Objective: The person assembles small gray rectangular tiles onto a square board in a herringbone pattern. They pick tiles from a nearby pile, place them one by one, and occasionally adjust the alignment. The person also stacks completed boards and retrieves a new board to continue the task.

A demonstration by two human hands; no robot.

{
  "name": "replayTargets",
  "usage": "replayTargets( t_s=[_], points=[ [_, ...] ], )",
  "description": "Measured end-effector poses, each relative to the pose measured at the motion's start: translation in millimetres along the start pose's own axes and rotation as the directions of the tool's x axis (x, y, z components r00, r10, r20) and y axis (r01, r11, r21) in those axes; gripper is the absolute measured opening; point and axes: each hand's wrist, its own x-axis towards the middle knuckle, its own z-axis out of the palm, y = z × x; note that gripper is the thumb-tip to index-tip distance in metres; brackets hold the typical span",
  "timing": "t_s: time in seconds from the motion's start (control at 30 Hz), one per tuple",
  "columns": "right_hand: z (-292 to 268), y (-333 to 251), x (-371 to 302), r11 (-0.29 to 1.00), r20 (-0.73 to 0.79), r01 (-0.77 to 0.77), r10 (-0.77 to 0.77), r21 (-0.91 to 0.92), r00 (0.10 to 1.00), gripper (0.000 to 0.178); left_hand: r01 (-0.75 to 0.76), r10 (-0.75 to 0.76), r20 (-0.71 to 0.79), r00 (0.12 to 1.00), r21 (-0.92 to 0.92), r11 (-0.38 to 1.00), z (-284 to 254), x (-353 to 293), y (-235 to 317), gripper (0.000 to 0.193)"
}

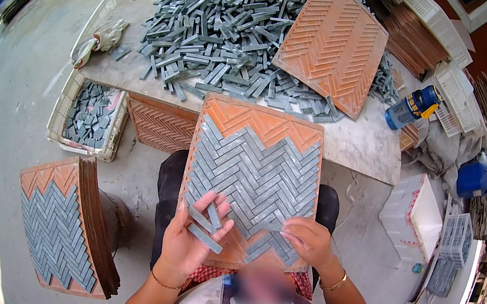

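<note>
Grey floor (pixel 24 93), strips (pixel 204 237) in upturned left hand (pixel 183 244), right hand (pixel 308 238) pinching another

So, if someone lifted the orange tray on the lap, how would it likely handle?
The orange tray would probably stay stiff, as it shows no obvious sag over the legs. It is likely heavy for its thickness, since grey strips cover most of it. Those strips might slide if it were tilted, as they look merely laid in.

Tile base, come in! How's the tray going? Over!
Left hand holding loose grey strips. Right hand low over orange tray. Tray partly tiled, top bare. Left hand hides some edge.
</note>
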Motion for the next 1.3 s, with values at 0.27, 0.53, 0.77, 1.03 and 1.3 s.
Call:
replayTargets(
  t_s=[0.27,0.53,0.77,1.03,1.3],
  points=[
    [10,4,-6,0.764,0.211,-0.536,0.493,0.359,0.844,0.015,-0.008,0.008,-0.009,1.000,-0.004,1.000,-3,-1,0,0.055],
    [18,1,-8,0.450,0.310,-0.650,0.620,0.612,0.721,0.011,0.002,-0.002,0.001,1.000,0.012,1.000,-6,-1,-3,0.054],
    [9,1,-9,0.853,0.212,-0.311,0.241,0.419,0.947,0.022,0.014,-0.014,-0.008,1.000,0.036,0.999,-7,-2,-6,0.056],
    [7,-10,-15,0.892,0.233,-0.351,0.291,0.284,0.928,0.019,0.003,-0.001,-0.029,1.000,0.045,0.999,-5,-3,-5,0.056],
    [11,-9,-15,0.918,0.128,-0.273,0.246,0.289,0.961,0.016,-0.002,0.003,-0.015,1.000,0.030,1.000,-7,-2,-5,0.055]
  ],
)
